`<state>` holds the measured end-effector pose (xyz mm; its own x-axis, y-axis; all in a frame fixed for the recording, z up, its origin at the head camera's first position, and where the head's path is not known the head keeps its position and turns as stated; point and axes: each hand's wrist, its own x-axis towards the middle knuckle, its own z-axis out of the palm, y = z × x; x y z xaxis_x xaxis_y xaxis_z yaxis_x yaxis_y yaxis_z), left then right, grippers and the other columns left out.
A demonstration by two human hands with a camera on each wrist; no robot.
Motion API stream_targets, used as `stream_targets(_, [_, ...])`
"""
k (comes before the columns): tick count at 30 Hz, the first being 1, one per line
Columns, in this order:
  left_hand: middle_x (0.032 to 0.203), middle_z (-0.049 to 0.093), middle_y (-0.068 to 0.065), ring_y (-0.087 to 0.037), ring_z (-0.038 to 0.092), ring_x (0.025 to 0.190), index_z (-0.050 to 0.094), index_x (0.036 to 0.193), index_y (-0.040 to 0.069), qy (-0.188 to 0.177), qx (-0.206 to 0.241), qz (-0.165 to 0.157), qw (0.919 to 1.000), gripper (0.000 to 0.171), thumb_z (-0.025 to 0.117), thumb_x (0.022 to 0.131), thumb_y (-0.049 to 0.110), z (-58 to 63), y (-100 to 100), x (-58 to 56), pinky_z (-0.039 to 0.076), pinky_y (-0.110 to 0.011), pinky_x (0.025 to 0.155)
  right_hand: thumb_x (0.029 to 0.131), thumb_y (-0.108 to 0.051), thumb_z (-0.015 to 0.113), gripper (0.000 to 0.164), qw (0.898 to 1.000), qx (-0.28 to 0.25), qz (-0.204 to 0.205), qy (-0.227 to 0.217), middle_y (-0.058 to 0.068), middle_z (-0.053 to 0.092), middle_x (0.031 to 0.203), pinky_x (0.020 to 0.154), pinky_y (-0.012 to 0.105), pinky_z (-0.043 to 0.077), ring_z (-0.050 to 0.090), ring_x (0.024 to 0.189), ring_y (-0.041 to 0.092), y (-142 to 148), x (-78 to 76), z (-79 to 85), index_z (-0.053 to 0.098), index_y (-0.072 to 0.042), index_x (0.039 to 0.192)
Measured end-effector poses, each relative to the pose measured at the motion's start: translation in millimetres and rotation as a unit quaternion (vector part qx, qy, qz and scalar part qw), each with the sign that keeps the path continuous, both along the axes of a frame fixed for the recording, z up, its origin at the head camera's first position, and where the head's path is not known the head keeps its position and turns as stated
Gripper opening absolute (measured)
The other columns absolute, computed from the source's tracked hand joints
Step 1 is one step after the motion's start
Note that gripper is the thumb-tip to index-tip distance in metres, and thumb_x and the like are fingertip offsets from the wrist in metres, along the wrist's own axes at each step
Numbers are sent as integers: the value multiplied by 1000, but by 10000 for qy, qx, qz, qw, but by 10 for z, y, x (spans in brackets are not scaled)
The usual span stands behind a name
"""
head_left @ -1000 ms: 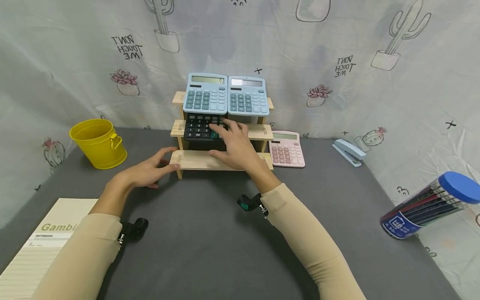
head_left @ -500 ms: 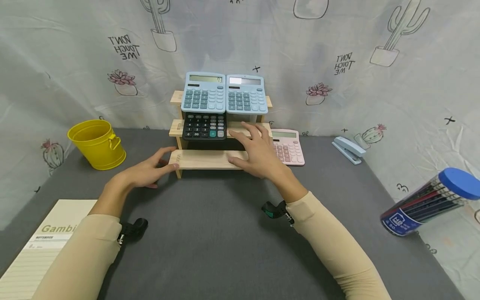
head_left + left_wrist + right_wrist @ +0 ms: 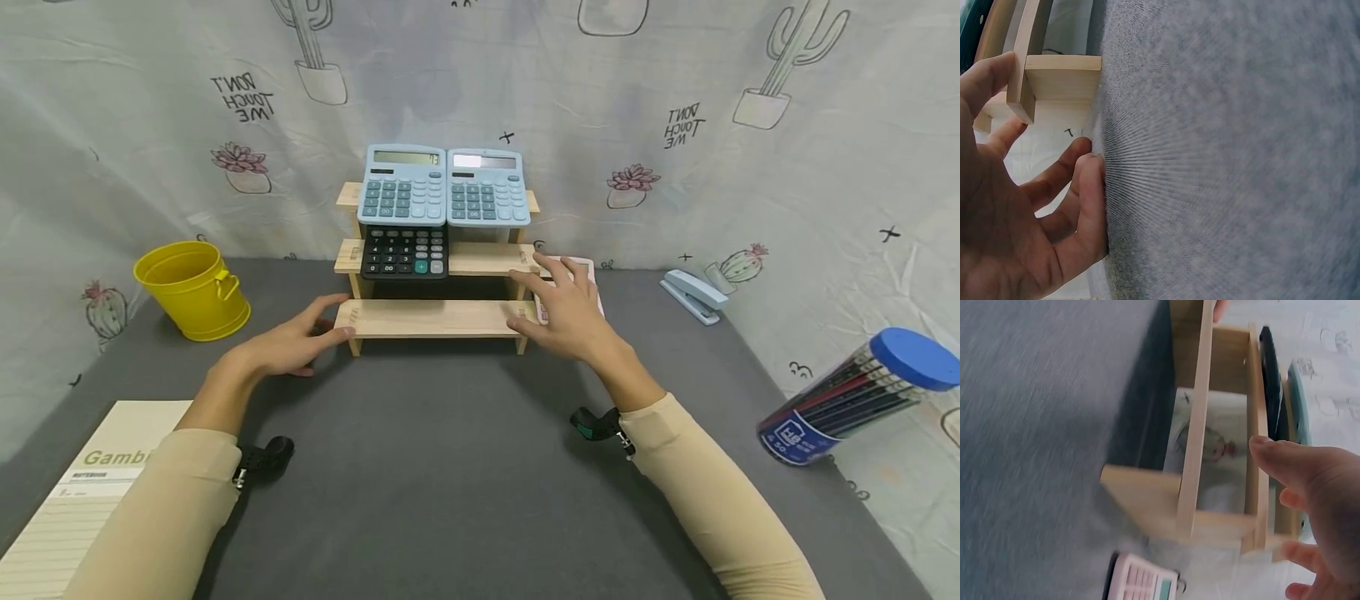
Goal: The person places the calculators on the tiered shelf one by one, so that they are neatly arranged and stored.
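A three-tier wooden rack point(image 3: 431, 318) stands at the back of the table. Two light blue calculators point(image 3: 402, 185) lean side by side on its top tier, and a black calculator point(image 3: 405, 252) sits on the left half of the middle tier. My left hand point(image 3: 288, 343) touches the left end of the lowest board with thumb and index finger, its other fingers loosely bent near the cloth point(image 3: 1210, 162). My right hand point(image 3: 566, 312), fingers spread and holding nothing, is at the rack's right end. It partly hides a pink calculator point(image 3: 1138, 580) lying on the table.
A yellow bucket point(image 3: 191, 296) stands at the back left, with a notebook point(image 3: 90, 500) near the left front. To the right are a light blue stapler point(image 3: 693, 296) and a tilted tub of pencils point(image 3: 847, 400) with a blue lid. A printed curtain point(image 3: 450, 75) hangs behind.
My right hand has come away from the black calculator and moved right, past the rack's right end to over the pink calculator. The left hand stays at the rack's left end.
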<state>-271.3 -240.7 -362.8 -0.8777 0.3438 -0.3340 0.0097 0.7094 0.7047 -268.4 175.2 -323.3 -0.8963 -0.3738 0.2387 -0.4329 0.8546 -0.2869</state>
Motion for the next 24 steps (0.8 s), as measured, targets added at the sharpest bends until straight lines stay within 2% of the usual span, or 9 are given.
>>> stream_targets(6, [158,24,-33,-52,40,135,-4,164,33,-28,13,-8,10000,88,48,102,66,3,16,-4,59,-45,80,92,-43,75,66,9998,18,-180,76,13,28,165,110,72,20,14,150,45,213,-37,-32,51,-24,151])
stream_targets(11, [158,24,-34,-52,42,132,-6,164,33,-11,-32,-9,10000,89,48,102,66,-6,-12,-5,59,-44,78,93,-42,76,67,9994,-22,-337,-81,14,25,166,110,71,20,13,150,46,337,-91,-67,51,-24,152])
stream_targets(24, [160,22,-33,-53,40,136,-6,164,35,-38,-17,4,10000,89,49,101,67,-16,-16,-13,59,-45,79,94,-38,74,69,9984,-212,-514,-124,21,27,163,106,72,24,14,147,52,540,-332,-238,47,-18,154])
